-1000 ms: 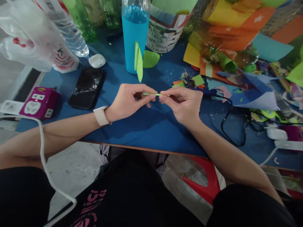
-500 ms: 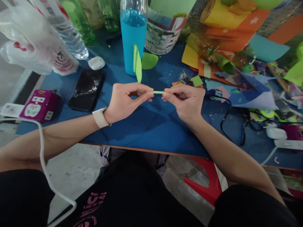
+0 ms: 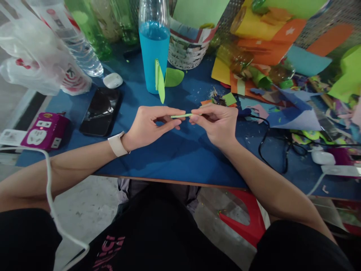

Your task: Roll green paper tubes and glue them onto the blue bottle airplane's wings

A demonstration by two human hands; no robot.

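Observation:
A thin light-green paper strip (image 3: 182,116), rolled or folded narrow, is held level above the blue table. My right hand (image 3: 218,122) pinches its right end between thumb and forefinger. The thumb and forefinger of my left hand (image 3: 153,126) lie round the other end, slightly parted, with the strip showing between them. Just beyond my hands stands a bottle of blue liquid (image 3: 153,56). Green leaf-shaped paper pieces (image 3: 174,77) stick out from its lower side.
A black phone (image 3: 100,111), a white earbud case (image 3: 113,80) and a purple power socket (image 3: 45,130) lie to the left. At the back stands a woven paper basket (image 3: 186,49). Coloured paper scraps (image 3: 296,109) and a black cable (image 3: 263,137) cover the right side.
Both hands have drawn closer together along the strip. My left finger and thumb have loosened, so more of the strip's left end shows. The camera view has shifted slightly.

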